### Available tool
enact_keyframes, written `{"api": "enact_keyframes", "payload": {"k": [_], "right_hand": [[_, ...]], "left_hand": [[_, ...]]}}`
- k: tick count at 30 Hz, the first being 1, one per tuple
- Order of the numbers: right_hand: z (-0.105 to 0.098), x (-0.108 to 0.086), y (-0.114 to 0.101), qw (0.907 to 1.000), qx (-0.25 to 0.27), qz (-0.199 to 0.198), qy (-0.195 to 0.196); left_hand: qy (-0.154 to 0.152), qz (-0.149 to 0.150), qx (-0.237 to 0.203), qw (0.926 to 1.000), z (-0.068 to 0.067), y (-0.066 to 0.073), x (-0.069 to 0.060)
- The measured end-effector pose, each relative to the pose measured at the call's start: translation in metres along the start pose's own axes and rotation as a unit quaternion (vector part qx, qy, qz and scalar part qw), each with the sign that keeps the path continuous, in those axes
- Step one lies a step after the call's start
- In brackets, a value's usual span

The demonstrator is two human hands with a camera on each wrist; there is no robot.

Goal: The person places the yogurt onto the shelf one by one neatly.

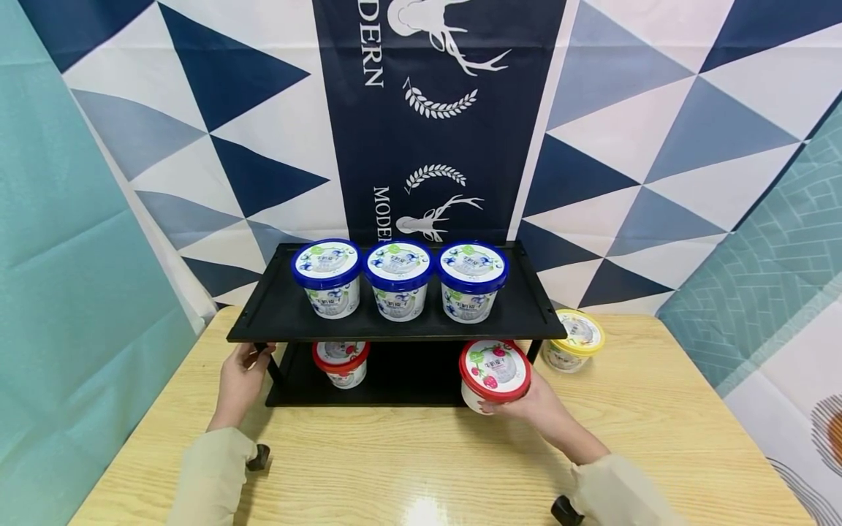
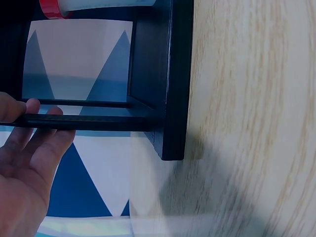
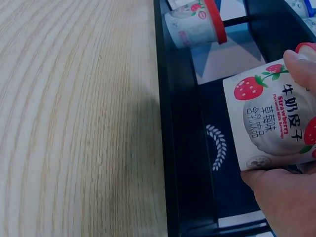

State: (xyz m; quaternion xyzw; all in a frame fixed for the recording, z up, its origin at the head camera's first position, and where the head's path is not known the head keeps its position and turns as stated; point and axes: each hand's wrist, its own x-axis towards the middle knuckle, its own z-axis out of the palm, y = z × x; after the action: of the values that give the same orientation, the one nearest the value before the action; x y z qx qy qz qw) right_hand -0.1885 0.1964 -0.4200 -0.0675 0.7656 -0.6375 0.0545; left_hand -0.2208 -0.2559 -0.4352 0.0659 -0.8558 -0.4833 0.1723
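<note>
A black two-tier shelf (image 1: 395, 332) stands on the table. My left hand (image 1: 242, 372) grips its left front post (image 2: 84, 122), thumb on one side and fingers on the other. My right hand (image 1: 536, 402) holds a white strawberry milk tub (image 3: 271, 116) with a red lid (image 1: 495, 370) at the right front of the lower tier, tilted so the lid faces me. Another red-lidded tub (image 1: 342, 364) stands on the lower tier at the left, partly hidden by the upper tier. On the upper tier, three blue-lidded tubs (image 1: 397, 281) stand in a row.
A yellow-lidded tub (image 1: 572, 340) stands on the wooden table (image 1: 395, 467), just right of the shelf. Behind the shelf hangs a patterned cloth (image 1: 263, 146). A teal cloth (image 1: 79, 292) borders the left side.
</note>
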Motion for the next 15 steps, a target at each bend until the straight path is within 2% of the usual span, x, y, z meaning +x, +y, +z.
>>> {"api": "enact_keyframes", "payload": {"k": [12, 15], "right_hand": [[0.013, 0.006, -0.003, 0.9987, -0.032, 0.017, 0.037], [0.017, 0.008, -0.002, 0.9988, -0.014, 0.023, 0.042]], "left_hand": [[-0.005, 0.003, -0.004, 1.0, 0.0, 0.0, 0.0], [-0.003, 0.005, -0.004, 1.0, 0.0, 0.0, -0.001]]}}
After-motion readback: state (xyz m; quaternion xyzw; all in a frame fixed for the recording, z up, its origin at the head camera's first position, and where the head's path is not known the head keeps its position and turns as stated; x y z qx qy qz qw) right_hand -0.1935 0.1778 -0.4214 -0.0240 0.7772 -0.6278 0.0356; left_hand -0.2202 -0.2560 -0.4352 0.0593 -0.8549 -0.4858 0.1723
